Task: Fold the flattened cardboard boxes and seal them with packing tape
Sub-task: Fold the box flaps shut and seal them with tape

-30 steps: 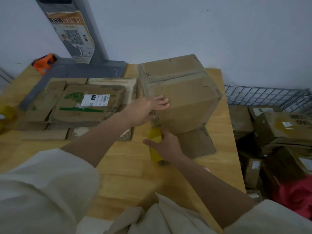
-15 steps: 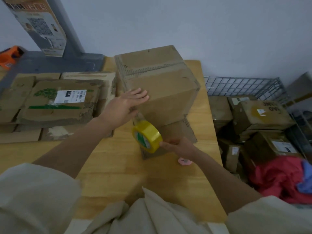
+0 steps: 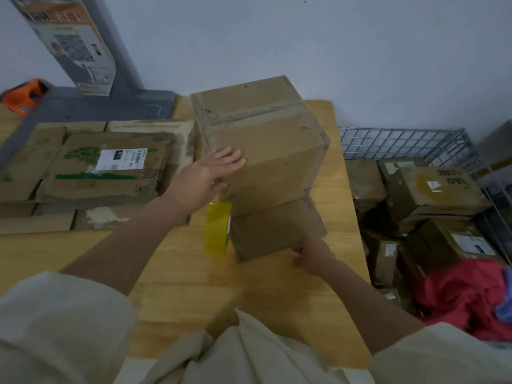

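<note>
A folded cardboard box (image 3: 266, 151) stands tilted on the wooden table (image 3: 171, 267), its lower flap (image 3: 277, 231) lying open toward me. Old tape runs across its top. My left hand (image 3: 205, 178) presses flat against the box's near face, fingers straight. A yellow roll of packing tape (image 3: 217, 231) sits on edge just left of the flap, below my left hand, with no hand on it. My right hand (image 3: 310, 254) is at the flap's near right corner, fingers curled. What they hold, if anything, is hidden. Flattened boxes (image 3: 102, 173) lie stacked at the left.
A grey post (image 3: 122, 51) with a poster rises from a base at the back left, with an orange object (image 3: 22, 97) beside it. Right of the table stands a wire basket (image 3: 401, 142) with several sealed boxes (image 3: 432, 189) and red cloth (image 3: 468, 295).
My right hand let go of the tape roll and moved right to the flap's corner. The roll dropped down beside the flap. My left hand stayed on the box.
</note>
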